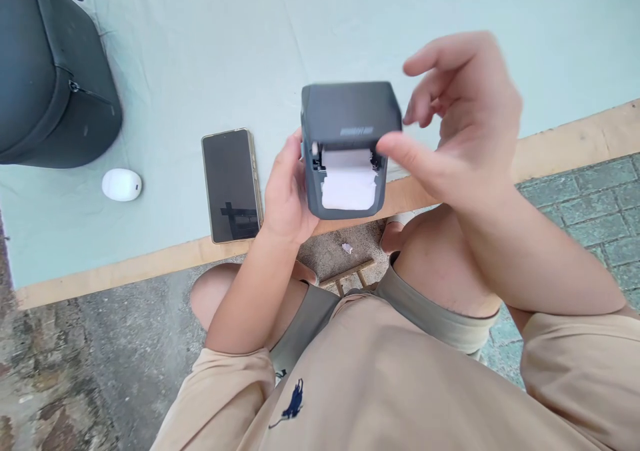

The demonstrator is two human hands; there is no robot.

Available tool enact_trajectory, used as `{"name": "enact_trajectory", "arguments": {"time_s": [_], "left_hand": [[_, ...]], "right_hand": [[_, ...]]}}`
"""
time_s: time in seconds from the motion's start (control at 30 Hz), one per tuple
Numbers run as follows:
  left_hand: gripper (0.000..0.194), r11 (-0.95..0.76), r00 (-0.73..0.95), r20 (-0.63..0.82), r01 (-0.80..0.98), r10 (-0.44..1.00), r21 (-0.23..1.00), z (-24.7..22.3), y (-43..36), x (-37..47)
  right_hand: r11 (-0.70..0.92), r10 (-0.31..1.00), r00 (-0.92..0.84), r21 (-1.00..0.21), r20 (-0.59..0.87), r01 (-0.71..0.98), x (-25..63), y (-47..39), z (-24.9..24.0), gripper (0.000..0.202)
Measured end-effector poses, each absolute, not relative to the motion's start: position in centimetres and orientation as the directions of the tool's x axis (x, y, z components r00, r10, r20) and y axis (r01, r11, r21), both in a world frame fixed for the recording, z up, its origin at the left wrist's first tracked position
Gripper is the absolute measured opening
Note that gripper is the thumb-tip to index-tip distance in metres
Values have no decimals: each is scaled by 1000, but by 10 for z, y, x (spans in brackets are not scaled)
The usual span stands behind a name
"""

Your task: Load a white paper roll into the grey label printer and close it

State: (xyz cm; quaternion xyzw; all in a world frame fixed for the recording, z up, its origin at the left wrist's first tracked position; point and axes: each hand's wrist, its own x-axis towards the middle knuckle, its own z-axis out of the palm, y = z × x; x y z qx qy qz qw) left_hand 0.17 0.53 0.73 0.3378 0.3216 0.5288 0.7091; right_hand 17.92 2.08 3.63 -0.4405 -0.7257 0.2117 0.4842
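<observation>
A small black thermal printer is held up over the table's near edge. In its front opening shows a white paper roll with a ragged end. My left hand grips the printer from its left side, with most of the fingers hidden behind it. On the other side, my right hand is open and slightly blurred, thumb and fingers spread. Its thumb tip overlaps the printer's right edge; whether it touches I cannot tell.
A smartphone with a dark screen lies left of my left hand. Beyond it are a white oval case and a big black zippered bag. A pale green cloth covers the table, its wooden edge close to my knees.
</observation>
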Motion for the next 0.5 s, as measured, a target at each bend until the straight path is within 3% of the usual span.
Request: {"name": "enact_trajectory", "arguments": {"time_s": [0.07,0.13,0.23,0.3,0.37,0.5], "left_hand": [[27,222,264,-94,-511,960,831,9,5,2],[27,230,274,-99,-503,957,833,9,4,2],[24,231,269,-97,-527,958,818,6,4,2],[23,220,280,-72,-543,957,811,4,4,2],[23,206,288,-49,-546,956,812,3,4,2],[26,208,283,-63,-519,957,829,1,4,2]], "right_hand": [[494,845,3,-782,535,380,175,20,40,17],[487,840,74,-807,538,334,172,20,42,9],[524,824,-25,-745,566,412,171,24,45,9],[553,821,-238,-621,519,555,172,28,46,4],[556,828,-425,-442,365,704,171,31,48,6],[511,858,-490,-176,153,841,169,36,54,23]]}}
